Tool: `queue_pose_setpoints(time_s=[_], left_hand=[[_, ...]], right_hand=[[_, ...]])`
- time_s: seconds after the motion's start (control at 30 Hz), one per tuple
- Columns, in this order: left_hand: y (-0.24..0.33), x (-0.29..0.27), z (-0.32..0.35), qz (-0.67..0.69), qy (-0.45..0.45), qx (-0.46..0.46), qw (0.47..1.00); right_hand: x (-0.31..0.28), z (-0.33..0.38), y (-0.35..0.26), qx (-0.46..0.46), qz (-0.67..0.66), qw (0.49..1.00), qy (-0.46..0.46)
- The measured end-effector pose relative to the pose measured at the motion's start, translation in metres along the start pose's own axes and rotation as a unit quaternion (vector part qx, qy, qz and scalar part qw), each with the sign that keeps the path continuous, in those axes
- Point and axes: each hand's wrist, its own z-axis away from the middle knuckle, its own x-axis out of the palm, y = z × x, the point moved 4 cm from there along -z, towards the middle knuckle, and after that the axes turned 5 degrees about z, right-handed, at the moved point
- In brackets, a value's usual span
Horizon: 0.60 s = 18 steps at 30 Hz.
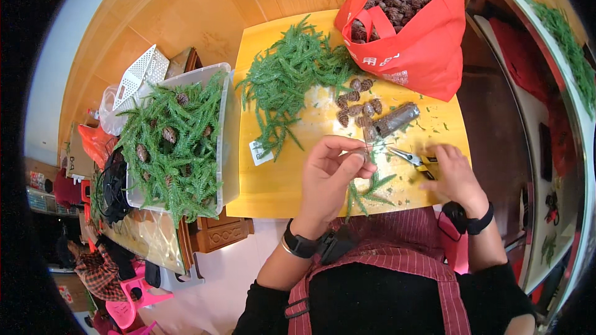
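Observation:
My left hand (335, 170) is closed in a pinch near the table's front edge. Its fingertips hold a green artificial pine sprig (371, 193), whose needled branches hang below them; a thin wire or stem shows at the tips. Just right of it lie pliers (406, 156) with yellow-and-black handles, jaws toward the left hand. My right hand (456, 174) is at the handles, its fingers smeared, so whether it grips them is unclear. Beyond the hands, several loose pine cones (355, 110) lie beside a dark, plastic-looking roll (397, 119).
On the yellow table (298, 195) sit a heap of pine sprigs (295, 65) and a red bag (416, 56) full of cones. A clear bin (228, 149) of sprigs with cones stands at left, near a white basket (139, 77). Another person (102, 273) is far lower left.

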Motion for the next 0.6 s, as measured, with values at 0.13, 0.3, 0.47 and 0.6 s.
queue_pose_setpoints(time_s=[0.13, 0.3, 0.47, 0.6], left_hand=[[-0.004, 0.001, -0.001, 0.068, 0.007, -0.043, 0.997], [-0.004, 0.001, 0.000, 0.095, 0.001, -0.047, 0.994], [-0.003, -0.001, -0.001, 0.173, -0.002, -0.082, 0.981], [-0.002, 0.002, -0.002, 0.168, -0.005, -0.092, 0.981]], right_hand=[[0.017, 0.008, 0.014, -0.005, 0.009, 1.000, 0.010], [0.014, 0.006, 0.017, -0.014, -0.049, 0.997, 0.065], [-0.005, 0.016, 0.022, -0.004, -0.101, 0.988, 0.119], [-0.020, 0.022, 0.017, 0.032, -0.233, 0.972, 0.003]])
